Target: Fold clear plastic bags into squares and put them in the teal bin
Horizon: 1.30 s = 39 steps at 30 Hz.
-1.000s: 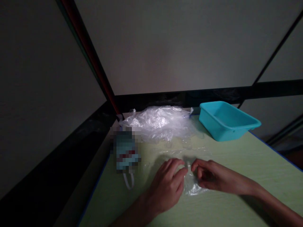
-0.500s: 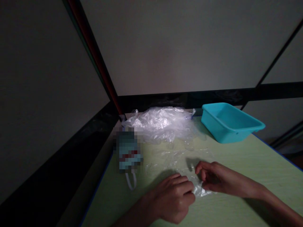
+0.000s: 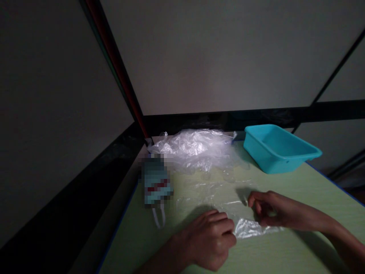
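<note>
While the left hand (image 3: 214,239) rests low over the table with its knuckles up and its fingers bent under, its fingertips are hidden, so I cannot tell whether it is clenched on anything. Its thumb side touches or nearly touches the end of a shiny, crumpled strip along the near edge of a thin clear plastic sheet (image 3: 248,229). At the other end of that strip, the right hand (image 3: 270,209) has its fingers curled and its thumb lower down; whether it is pinching the plastic or is only close over it cannot be told either.

The sheet lies on the pale green table (image 3: 322,205), between the two hands and beyond them, its far part so see-through that its outline is hard to follow. Behind it, near the wall (image 3: 213,61), sits a loose, wrinkled heap of clear plastic (image 3: 196,148). To the left of the sheet is a pixelated greenish thing (image 3: 156,182) with a dark red stripe, and a white loop (image 3: 159,217) sticks out from its near end. A turquoise tub (image 3: 282,164) stands upright at the far right, well apart from the left hand.
</note>
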Motion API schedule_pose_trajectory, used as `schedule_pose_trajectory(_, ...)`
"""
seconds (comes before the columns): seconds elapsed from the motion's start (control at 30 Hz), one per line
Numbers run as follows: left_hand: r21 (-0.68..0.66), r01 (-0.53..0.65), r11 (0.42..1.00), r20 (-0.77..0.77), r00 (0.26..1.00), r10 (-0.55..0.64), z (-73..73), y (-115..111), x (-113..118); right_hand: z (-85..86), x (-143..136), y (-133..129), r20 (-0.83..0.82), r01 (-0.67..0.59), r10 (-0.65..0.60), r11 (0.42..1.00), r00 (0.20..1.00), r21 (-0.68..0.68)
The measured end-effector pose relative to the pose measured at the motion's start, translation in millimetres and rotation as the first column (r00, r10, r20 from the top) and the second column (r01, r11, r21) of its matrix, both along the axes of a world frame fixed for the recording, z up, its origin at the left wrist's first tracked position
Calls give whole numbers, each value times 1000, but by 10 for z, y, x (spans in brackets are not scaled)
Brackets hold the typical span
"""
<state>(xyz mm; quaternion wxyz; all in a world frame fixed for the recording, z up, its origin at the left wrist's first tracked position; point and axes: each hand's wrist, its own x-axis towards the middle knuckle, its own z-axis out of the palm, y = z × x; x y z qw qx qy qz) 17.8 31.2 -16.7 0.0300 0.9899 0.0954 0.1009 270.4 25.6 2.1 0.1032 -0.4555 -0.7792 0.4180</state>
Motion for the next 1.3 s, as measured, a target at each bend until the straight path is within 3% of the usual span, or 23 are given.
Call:
schedule_pose_trajectory(0.67,-7,2,1000,16,1000,-2,-25,-3,-16,129,268,-36,-9,16,-18,990,1000,-137)
schedule_pose_trajectory(1.3,-1,-13,1000,34,999,13,-23,-14,-11,44,299,12,43,54,-54,999,998,4)
